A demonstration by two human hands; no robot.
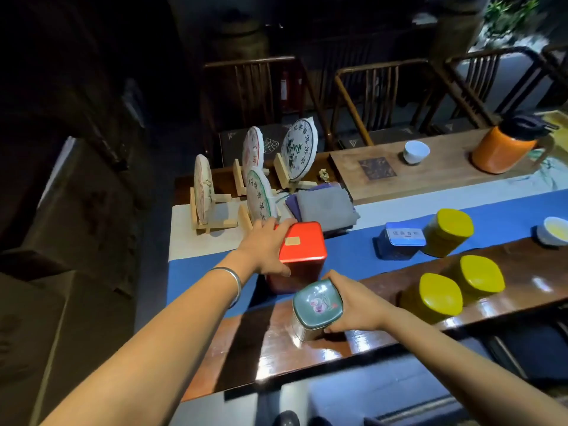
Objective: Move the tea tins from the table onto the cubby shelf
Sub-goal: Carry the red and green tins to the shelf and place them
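1. While the left hand wraps around the red tin, its fingers lie along the far edge of the lid and its thumb presses the near side.
2. That red tin stands up straight on the blue cloth that runs along the table.
3. A silver bracelet sits on the left wrist.
4. The right hand holds the green tin, with curled fingers on its far right side and the thumb low on its near side.
5. The green tin has a flower picture on its lid and stands on the shiny brown wood at the near edge of the table, just in front of the red tin.
6. A blue tin with a white label sits farther right on the blue cloth, right beside a yellow tin.
7. Two more yellow-lidded tins stand close together on the brown wood, to the right of the right hand.
8. A folded grey cloth lies just behind the red tin.
9. Round wrapped tea cakes lean on small wooden stands at the far left end of the table.
10. A white cup and an orange jug with a dark lid sit on a wooden tray at the back.
11. Another cup with yellow tea is at the right edge.
12. Dark wooden chairs stand behind the table.
13. No cubby shelf can be made out in the dark room.
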